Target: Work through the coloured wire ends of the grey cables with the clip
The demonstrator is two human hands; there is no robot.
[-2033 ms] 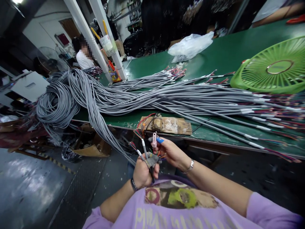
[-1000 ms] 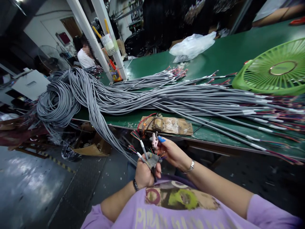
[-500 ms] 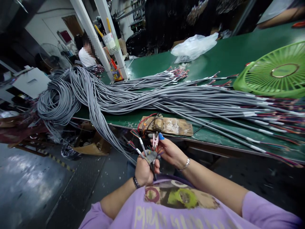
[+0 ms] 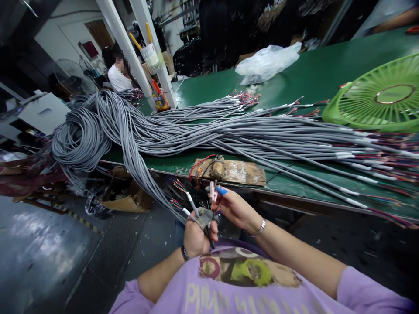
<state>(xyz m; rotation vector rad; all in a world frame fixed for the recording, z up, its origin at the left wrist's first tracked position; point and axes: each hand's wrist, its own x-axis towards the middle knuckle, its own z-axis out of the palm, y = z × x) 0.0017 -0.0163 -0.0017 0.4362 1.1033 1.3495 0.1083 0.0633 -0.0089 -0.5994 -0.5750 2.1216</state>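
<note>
below the green bench edge (image 4: pixel 170 168), over open dark floor (image 4: pixel 49 244), left hand (image 4: pixel 196 237) clenches thin grey cables (image 4: pixel 193 207), right hand (image 4: pixel 234 208) pinches a small pink clip (image 4: pixel 212 191).

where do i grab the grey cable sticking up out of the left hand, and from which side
Probably on the grey jacket of the cable, below its coloured wires, which are thin and splayed. Come from above: the left hand wraps its lower part, leaving only the upper stretch free.

Matt grey plastic-sheathed cables (image 4: pixel 209 135) (bare coloured ends) on smooth green tabletop (image 4: pixel 304 78)
</note>
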